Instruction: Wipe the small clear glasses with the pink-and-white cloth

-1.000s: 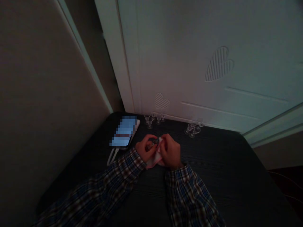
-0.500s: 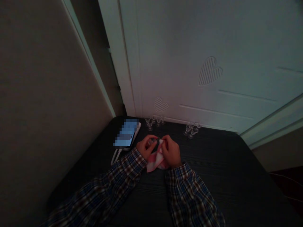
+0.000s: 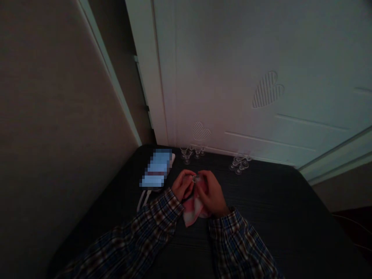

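My left hand (image 3: 183, 186) is closed around a small clear stemmed glass (image 3: 195, 178), partly hidden by the fingers. Facing it, my right hand (image 3: 212, 194) grips a pink and white cloth (image 3: 192, 213) whose loose end hangs below both hands. The cloth and right fingers meet the glass between the hands. Dim light blurs the finer finger contact. Beyond the hands, one group of small clear stemmed glasses (image 3: 186, 155) stands at the back of the dark table, and another group (image 3: 239, 164) stands farther right.
A phone (image 3: 157, 170) with a lit screen lies on a white object at the table's left, with a white cable (image 3: 142, 199) running toward me. The dark tabletop (image 3: 276, 217) meets a white panel with raised hearts (image 3: 269, 91) behind. A wall rises on the left.
The glass has turned and shifted toward my right hand, and the cloth now hangs lower. The camera view has moved slightly.
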### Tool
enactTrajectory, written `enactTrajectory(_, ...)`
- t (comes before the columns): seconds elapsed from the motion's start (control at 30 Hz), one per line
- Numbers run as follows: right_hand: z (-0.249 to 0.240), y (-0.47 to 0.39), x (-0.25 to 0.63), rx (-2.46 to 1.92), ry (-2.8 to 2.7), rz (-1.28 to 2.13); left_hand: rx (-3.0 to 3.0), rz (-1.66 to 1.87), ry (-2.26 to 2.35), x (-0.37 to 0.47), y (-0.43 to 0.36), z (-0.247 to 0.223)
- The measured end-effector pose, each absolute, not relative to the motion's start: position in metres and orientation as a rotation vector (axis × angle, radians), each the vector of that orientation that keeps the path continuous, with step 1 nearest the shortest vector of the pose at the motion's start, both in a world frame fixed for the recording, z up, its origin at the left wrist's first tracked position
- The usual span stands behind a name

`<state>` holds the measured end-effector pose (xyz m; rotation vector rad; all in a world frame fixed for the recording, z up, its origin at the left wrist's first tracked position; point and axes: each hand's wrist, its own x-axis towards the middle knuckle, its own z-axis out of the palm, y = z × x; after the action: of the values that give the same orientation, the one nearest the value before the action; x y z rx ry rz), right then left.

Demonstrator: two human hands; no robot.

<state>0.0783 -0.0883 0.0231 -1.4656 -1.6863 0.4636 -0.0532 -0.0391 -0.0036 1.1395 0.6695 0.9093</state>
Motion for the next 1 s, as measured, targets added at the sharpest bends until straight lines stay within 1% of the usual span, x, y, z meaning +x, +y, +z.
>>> enactTrajectory(0.2, 0.032, -0.087, 0.076, -1.358, -1.590, 0.568, 1.118, 0.895, 0.636, -0.053, -0.039, -0.003)
enactTrajectory(0.27, 0.034, -0.087, 0.077, -1.364, -1.505, 0.625, 1.095, 0.879, 0.629, -0.054, -0.039, 0.000)
enactTrajectory(0.33, 0.036, -0.087, 0.082, -1.391, -1.378, 0.615, 1.074, 0.864, 0.629, -0.054, -0.040, 0.002)
enactTrajectory(0.43, 0.041, -0.089, 0.098, -1.476, -1.274, 0.387, 1.079, 0.848, 0.624, -0.055, -0.041, 0.003)
enactTrajectory(0.53, 0.045, -0.091, 0.118, -1.596, -1.303, 0.068, 1.111, 0.812, 0.624, -0.054, -0.042, 0.001)
enactTrajectory(0.6, 0.045, -0.092, 0.129, -1.666, -1.313, -0.051, 1.150, 0.785, 0.621, -0.054, -0.043, 0.001)
enactTrajectory(0.7, 0.041, -0.091, 0.139, -1.735, -1.291, -0.120, 1.265, 0.778, 0.618, -0.054, -0.046, 0.002)
enactTrajectory(1.0, 0.027, -0.086, 0.147, -1.879, -1.262, -0.117, 1.507, 0.758, 0.729, -0.058, -0.052, 0.007)
